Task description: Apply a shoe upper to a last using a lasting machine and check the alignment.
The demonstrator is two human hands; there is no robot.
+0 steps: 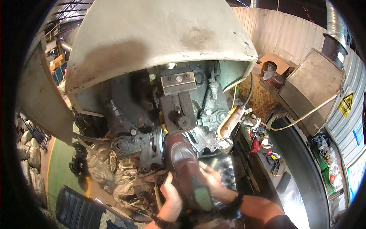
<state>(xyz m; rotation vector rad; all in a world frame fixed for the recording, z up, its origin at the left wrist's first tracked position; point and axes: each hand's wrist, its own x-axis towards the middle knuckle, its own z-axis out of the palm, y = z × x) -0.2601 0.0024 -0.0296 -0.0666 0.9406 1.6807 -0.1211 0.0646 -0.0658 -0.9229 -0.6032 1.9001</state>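
A brown leather shoe [183, 162] with curved seams sits on a green shoe last [202, 198]. Its far end meets the metal parts under the machine's centre block [178, 112], while the green end slants toward me. My left hand [171, 194] grips the shoe's left side, thumb up along the leather; its other fingers are partly hidden. From the right, my right hand [211, 178] grips the opposite side, fingertips against the leather. One of its fingers carries a pale band. A pale greenish strip [214, 163] shows just beyond that hand.
A large pale machine hood [160, 34] overhangs the work. At right are a yellowish hanging control handle [231, 121], a ledge with red tools [256, 145] and a dark conveyor belt [301, 168]. Crumpled sacks [101, 168] and a black chair [78, 206] stand at left.
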